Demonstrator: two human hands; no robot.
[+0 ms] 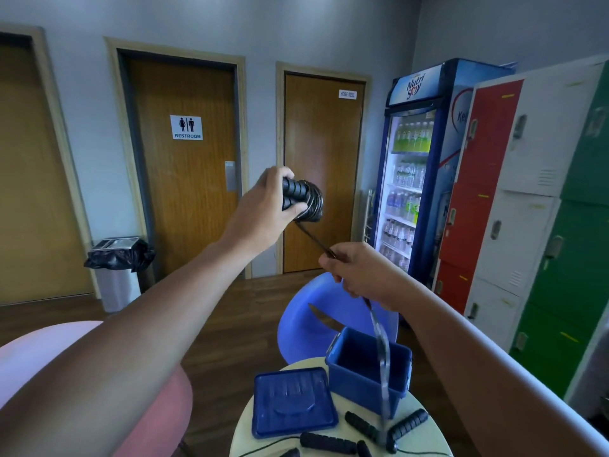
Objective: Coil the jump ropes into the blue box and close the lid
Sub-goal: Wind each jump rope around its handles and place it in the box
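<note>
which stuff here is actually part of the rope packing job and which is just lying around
Part of the job:
- coiled rope with handles in the left hand
- rope tail fed by the right hand
- blue box, open
- blue lid beside it
- spare rope handles on the table

Just around:
- drinks fridge
- lockers
- bin
- blue chair

The box [365,374] is solid blue, as is its lid [293,402], which carries a moulded ribbed pattern. The jump rope handles [295,196] are black with ringed ridges; the loose handles [408,425] on the counter [425,438] match them. The rope [382,351] is dark and blurred to grey. The counter is pale cream. The two seats are blue [296,318] and pink [158,404]. The lockers are red [484,179], white [540,133] and green [580,291]. The doors [184,179] are brown wood grain. The fridge [418,166] is blue.
</note>
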